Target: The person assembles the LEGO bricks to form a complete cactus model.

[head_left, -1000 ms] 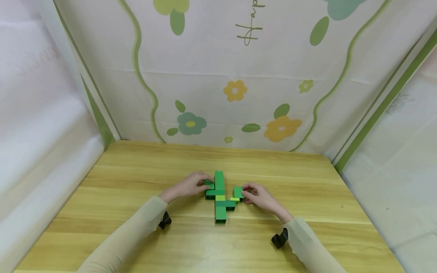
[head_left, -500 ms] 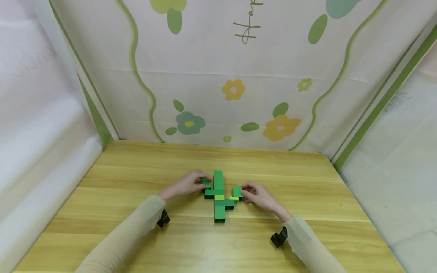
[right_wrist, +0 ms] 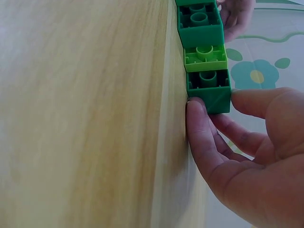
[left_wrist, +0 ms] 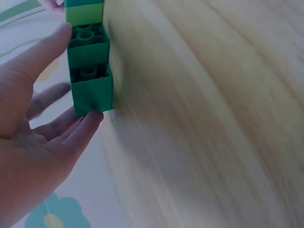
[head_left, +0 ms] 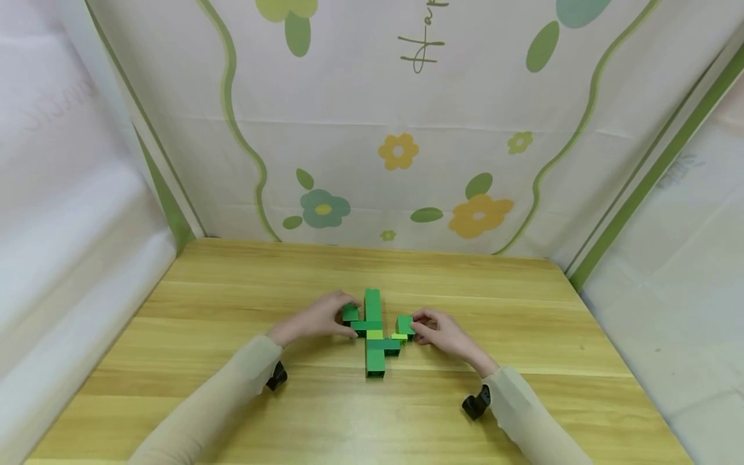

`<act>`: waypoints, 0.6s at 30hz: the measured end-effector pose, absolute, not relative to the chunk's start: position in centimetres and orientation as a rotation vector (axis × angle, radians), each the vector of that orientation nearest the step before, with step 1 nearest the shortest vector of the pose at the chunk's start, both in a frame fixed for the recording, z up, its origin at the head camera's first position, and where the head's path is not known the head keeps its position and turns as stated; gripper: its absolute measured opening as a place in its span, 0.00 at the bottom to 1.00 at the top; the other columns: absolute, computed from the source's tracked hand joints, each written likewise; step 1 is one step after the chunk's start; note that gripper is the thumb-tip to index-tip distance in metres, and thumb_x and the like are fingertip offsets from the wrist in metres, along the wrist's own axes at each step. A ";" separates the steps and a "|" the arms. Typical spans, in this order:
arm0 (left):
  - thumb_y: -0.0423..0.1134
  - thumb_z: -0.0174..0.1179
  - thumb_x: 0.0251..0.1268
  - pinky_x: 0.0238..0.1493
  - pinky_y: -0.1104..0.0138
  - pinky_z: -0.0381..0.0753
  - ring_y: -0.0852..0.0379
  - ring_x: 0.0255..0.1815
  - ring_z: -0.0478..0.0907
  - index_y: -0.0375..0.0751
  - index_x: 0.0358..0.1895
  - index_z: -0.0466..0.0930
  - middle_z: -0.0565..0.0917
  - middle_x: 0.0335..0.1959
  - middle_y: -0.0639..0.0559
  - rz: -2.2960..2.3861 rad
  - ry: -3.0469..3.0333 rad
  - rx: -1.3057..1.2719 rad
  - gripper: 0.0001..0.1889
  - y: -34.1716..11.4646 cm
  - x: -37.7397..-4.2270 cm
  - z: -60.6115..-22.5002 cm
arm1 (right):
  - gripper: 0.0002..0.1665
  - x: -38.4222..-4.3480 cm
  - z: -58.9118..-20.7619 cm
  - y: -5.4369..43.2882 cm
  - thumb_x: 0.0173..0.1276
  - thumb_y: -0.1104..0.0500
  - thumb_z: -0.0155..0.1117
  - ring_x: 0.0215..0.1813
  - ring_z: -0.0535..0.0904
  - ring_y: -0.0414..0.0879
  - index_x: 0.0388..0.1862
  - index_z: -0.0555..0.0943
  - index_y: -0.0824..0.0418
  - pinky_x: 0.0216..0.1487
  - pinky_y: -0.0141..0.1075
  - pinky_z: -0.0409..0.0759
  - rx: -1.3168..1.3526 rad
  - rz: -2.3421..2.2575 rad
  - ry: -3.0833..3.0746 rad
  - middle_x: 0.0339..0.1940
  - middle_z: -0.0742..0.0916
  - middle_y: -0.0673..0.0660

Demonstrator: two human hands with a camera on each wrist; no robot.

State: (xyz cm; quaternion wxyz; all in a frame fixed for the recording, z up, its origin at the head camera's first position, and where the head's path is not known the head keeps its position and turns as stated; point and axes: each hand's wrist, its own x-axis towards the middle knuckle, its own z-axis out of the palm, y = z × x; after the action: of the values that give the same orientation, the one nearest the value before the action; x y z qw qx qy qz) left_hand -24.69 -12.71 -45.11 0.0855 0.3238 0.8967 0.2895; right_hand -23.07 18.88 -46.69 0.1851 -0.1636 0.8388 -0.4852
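Note:
Green toy building bricks form a branching assembly on the table, with a long upright column (head_left: 372,307) in the middle. My left hand (head_left: 321,321) spans the left branch, its thumb and fingers spread apart. In the left wrist view its fingertips touch the end of the outer green brick (left_wrist: 92,97), while the thumb tip lies by the neighbouring dark green brick (left_wrist: 90,54). On the other side my right hand (head_left: 443,336) pinches the outer green brick (right_wrist: 211,97) between thumb and fingers. That brick adjoins a thin lime brick (right_wrist: 205,58) and a dark green crosspiece (head_left: 383,345).
The wooden table (head_left: 372,420) extends around the assembly. A white cloth with printed flowers (head_left: 398,152) hangs behind it, and plain cloth sides (head_left: 75,194) stand left and right. Each wrist carries a black camera (head_left: 476,403).
The left outer brick shifted slightly left away from the column. My left thumb then came off it, moving nearer to me and widening the grasp. My right hand stays at its brick.

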 end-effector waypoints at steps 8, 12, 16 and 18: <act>0.40 0.72 0.58 0.66 0.49 0.77 0.41 0.64 0.75 0.30 0.65 0.71 0.77 0.63 0.38 0.845 2.720 0.888 0.33 -12.0 -24.0 -45.2 | 0.25 -23.0 -46.6 18.7 0.78 0.55 0.55 0.48 0.85 0.55 0.63 0.71 0.73 0.47 0.39 0.89 -0.454 -1.389 2.348 0.54 0.81 0.70; 0.39 0.72 0.58 0.65 0.50 0.78 0.43 0.63 0.76 0.31 0.65 0.72 0.78 0.62 0.39 0.865 2.735 0.864 0.33 -11.8 -23.9 -45.3 | 0.24 -23.0 -46.6 18.7 0.78 0.55 0.55 0.48 0.85 0.55 0.62 0.72 0.73 0.47 0.38 0.89 -0.455 -1.387 2.351 0.54 0.81 0.70; 0.39 0.73 0.56 0.64 0.52 0.80 0.45 0.61 0.77 0.32 0.64 0.73 0.79 0.60 0.41 0.875 2.748 0.853 0.32 -11.7 -24.1 -45.5 | 0.24 -22.9 -46.6 18.8 0.78 0.55 0.54 0.47 0.85 0.52 0.62 0.72 0.72 0.46 0.37 0.89 -0.452 -1.372 2.369 0.53 0.82 0.69; 0.39 0.73 0.56 0.62 0.52 0.81 0.45 0.60 0.77 0.31 0.63 0.74 0.79 0.60 0.41 0.881 2.748 0.857 0.32 -11.6 -24.2 -45.6 | 0.23 -22.9 -46.6 18.8 0.78 0.55 0.54 0.46 0.85 0.51 0.62 0.72 0.71 0.46 0.36 0.89 -0.452 -1.370 2.374 0.52 0.83 0.68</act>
State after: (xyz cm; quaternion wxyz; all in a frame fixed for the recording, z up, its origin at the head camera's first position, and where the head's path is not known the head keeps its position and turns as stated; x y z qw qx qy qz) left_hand -24.16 -11.62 -45.61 0.0657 0.2841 0.9108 0.2922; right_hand -22.89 18.78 -46.61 0.1807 -0.1602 0.8405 -0.4850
